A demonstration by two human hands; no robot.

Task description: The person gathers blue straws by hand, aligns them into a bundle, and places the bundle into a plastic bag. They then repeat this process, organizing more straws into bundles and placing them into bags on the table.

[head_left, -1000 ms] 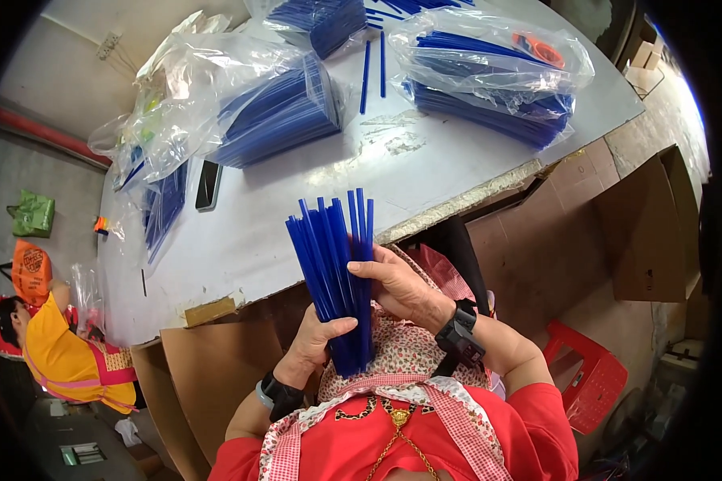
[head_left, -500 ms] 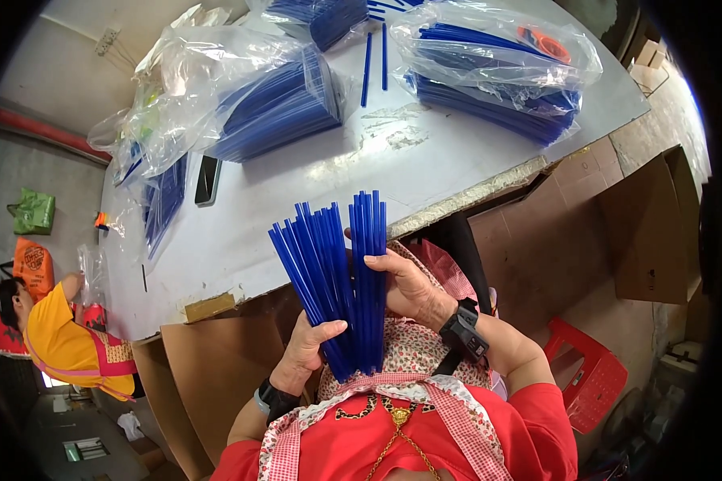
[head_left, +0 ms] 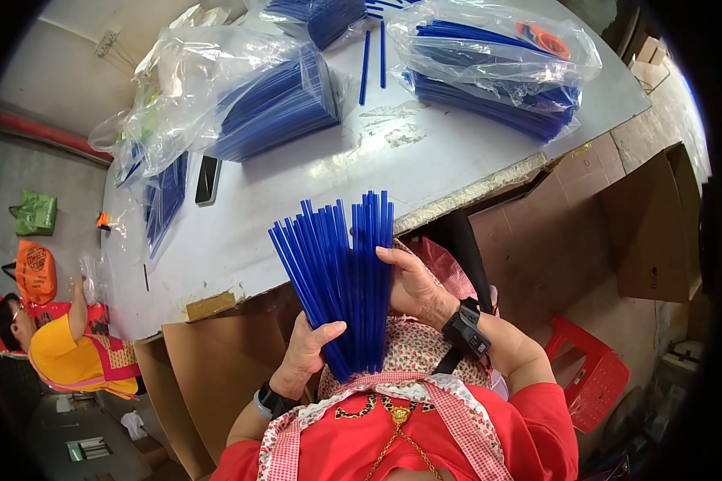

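Observation:
In front of my apron I hold a fanned bundle of thin blue plastic tubes (head_left: 319, 276), like straws, with their upper ends uneven. My left hand (head_left: 306, 350) grips the lower left of the bundle, its thumb across the front. Higher up, my right hand (head_left: 413, 284) has its thumb against the right-hand tubes (head_left: 371, 289), which stand nearly upright beside the slanted ones. The fingers of both hands are mostly hidden behind the tubes.
On the white table (head_left: 297, 188) lie bagged blue tubes (head_left: 281, 112), a second bag (head_left: 489, 88) with an orange tape roll (head_left: 543, 40), and a phone (head_left: 208, 180). Cardboard boxes (head_left: 221, 361) stand below the edge, a red stool (head_left: 590, 377) at right. A co-worker (head_left: 64, 345) is at far left.
My right hand and the right-hand tubes have shifted slightly right, and its thumb sits a little higher. My left hand stays put. The co-worker has raised an arm.

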